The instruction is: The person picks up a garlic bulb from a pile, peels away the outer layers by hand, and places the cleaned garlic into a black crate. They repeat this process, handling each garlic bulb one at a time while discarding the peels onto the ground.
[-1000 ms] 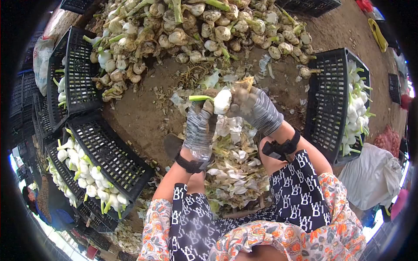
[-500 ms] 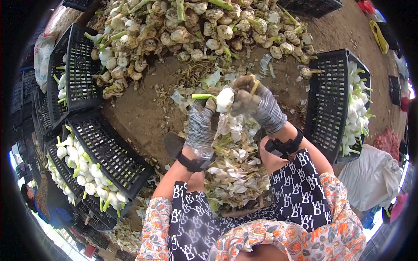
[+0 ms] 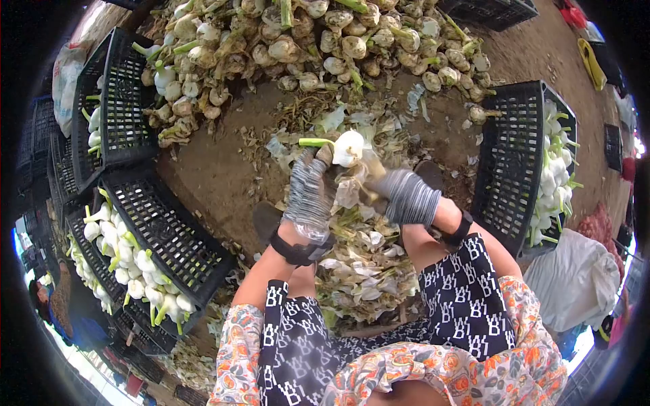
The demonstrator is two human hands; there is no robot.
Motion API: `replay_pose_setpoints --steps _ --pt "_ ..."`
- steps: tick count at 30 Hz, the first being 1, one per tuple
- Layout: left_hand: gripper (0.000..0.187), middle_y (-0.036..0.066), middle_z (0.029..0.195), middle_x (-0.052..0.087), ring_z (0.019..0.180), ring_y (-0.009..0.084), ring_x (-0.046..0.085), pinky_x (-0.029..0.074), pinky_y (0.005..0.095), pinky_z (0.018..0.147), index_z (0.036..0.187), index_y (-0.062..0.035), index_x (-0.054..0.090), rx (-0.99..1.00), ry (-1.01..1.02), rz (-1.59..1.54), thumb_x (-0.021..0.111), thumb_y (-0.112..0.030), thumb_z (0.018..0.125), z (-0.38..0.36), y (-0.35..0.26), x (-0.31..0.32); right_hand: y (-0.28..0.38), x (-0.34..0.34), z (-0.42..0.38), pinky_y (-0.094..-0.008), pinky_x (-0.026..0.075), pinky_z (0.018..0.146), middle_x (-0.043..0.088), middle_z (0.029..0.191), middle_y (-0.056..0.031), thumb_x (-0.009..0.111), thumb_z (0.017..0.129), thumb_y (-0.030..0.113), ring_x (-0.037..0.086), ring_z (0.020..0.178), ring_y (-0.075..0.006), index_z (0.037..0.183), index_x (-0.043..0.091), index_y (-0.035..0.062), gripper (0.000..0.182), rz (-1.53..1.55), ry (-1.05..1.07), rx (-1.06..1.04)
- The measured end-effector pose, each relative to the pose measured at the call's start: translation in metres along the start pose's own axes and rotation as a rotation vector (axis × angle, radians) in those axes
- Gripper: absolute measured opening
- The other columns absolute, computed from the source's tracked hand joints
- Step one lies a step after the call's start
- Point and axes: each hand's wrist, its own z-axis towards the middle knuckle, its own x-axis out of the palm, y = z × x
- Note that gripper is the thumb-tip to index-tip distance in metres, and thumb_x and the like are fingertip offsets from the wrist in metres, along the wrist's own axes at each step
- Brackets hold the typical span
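1. The left hand (image 3: 308, 193), in a striped grey glove, has its grip closed around a white bulb (image 3: 349, 147), held at chest height above the ground in front of the person's knees.
2. The bulb's green stalk (image 3: 315, 143) points off to the left, past the left hand's fingertips; the round white end faces the right hand.
3. The right hand (image 3: 405, 196), gloved alike, lies just beside and below the bulb. Its fingers are curled onto a loose strip of pale skin (image 3: 371, 177) hanging from the bulb; how tightly is blurred, but the grip looks closed on it.
4. Judged from its look, the bulb is firm, light and smooth once peeled, so likely a little slippery. The sound hold is around its round body near the stalk base, as the left hand has it; the outer skin is thin and soft and should tear easily.
5. A heap of peelings (image 3: 365, 267) lies under the hands. A pile of unpeeled bulbs (image 3: 318, 47) lies farther off, and black crates (image 3: 166, 237) of cleaned ones stand on both sides.
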Motion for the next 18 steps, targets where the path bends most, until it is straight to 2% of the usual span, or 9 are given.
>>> replay_pose_setpoints --steps 2,3,5,8,11,12,15,16,18 --pt "0.025 0.009 0.094 0.06 0.081 0.0181 0.061 0.052 0.0294 0.07 0.104 -0.0021 0.052 0.032 0.04 0.019 0.056 -0.019 0.086 0.006 0.005 -0.011 -0.006 -0.01 -0.003 -0.0323 0.049 0.065 0.061 0.084 -0.0116 0.06 0.078 0.025 0.061 0.071 -0.0266 0.087 0.062 0.007 0.02 0.146 -0.074 0.113" --pt "0.025 0.009 0.094 0.06 0.081 0.0183 0.061 0.052 0.0294 0.07 0.104 -0.0022 0.052 0.051 0.062 0.028 0.056 -0.019 0.086 0.008 0.005 -0.011 -0.008 -0.013 -0.002 -0.0304 0.049 0.066 0.06 0.083 -0.0121 0.063 0.077 0.026 0.06 0.069 -0.0265 0.083 0.063 0.0056 0.021 0.273 -0.276 0.089" --pt "0.026 0.009 0.093 0.061 0.079 0.0171 0.061 0.051 0.0279 0.067 0.104 -0.0015 0.052 0.05 0.025 0.036 0.057 -0.02 0.086 0.006 0.006 -0.008 -0.008 -0.018 0.009 -0.0297 0.049 0.064 0.06 0.08 -0.0092 0.065 0.076 0.023 0.06 0.067 -0.0223 0.089 0.061 0.0037 0.023 0.269 -0.563 0.022" --pt "0.026 0.008 0.092 0.06 0.078 0.0155 0.06 0.051 0.0269 0.065 0.103 -0.0011 0.052 0.071 0.025 0.112 0.056 -0.021 0.087 0.008 0.007 -0.011 0.004 -0.029 0.02 -0.0289 0.05 0.064 0.059 0.077 -0.0066 0.066 0.077 0.025 0.059 0.067 -0.0162 0.097 0.058 0.0016 0.032 0.696 -0.469 0.438" --pt "0.024 0.007 0.09 0.06 0.076 0.0144 0.06 0.05 0.0266 0.063 0.102 -0.0018 0.052 0.111 0.004 0.198 0.056 -0.021 0.087 0.008 0.008 -0.007 0.016 -0.041 0.032 -0.0272 0.049 0.066 0.058 0.079 -0.0052 0.066 0.078 0.028 0.057 0.072 -0.0115 0.104 0.054 -0.0003 0.04 1.248 -0.302 0.637" --pt "0.023 0.006 0.089 0.06 0.075 0.0146 0.06 0.05 0.0269 0.064 0.101 -0.0027 0.053 0.097 -0.005 0.245 0.055 -0.02 0.087 0.008 0.009 -0.008 0.014 -0.028 0.04 -0.0263 0.05 0.064 0.059 0.082 -0.0072 0.064 0.08 0.031 0.056 0.074 -0.0108 0.105 0.053 -0.0017 0.042 1.147 -0.383 0.578" --pt "0.023 0.006 0.088 0.059 0.072 0.0134 0.058 0.049 0.026 0.061 0.102 -0.0025 0.051 0.105 -0.014 0.25 0.054 -0.02 0.088 0.008 0.01 -0.005 0.009 -0.018 0.037 -0.0263 0.05 0.061 0.06 0.084 -0.0077 0.064 0.08 0.033 0.057 0.075 -0.0107 0.106 0.053 -0.0026 0.045 1.211 -0.373 0.583" --pt "0.024 0.006 0.087 0.059 0.07 0.0127 0.057 0.048 0.0254 0.059 0.103 -0.0019 0.05 0.118 -0.013 0.226 0.054 -0.021 0.088 0.008 0.01 -0.003 0.005 -0.016 0.035 -0.0269 0.052 0.059 0.06 0.084 -0.0081 0.063 0.081 0.033 0.059 0.074 -0.0126 0.105 0.052 -0.0026 0.044 1.067 -0.374 0.519" --pt "0.024 0.006 0.088 0.059 0.071 0.0125 0.057 0.048 0.0253 0.059 0.103 -0.0023 0.05 0.086 -0.017 0.194 0.054 -0.021 0.088 0.007 0.009 -0.004 0.01 -0.019 0.03 -0.0298 0.054 0.061 0.058 0.084 -0.0076 0.062 0.082 0.031 0.06 0.071 -0.0153 0.105 0.049 -0.0019 0.043 1.332 -0.365 0.548"
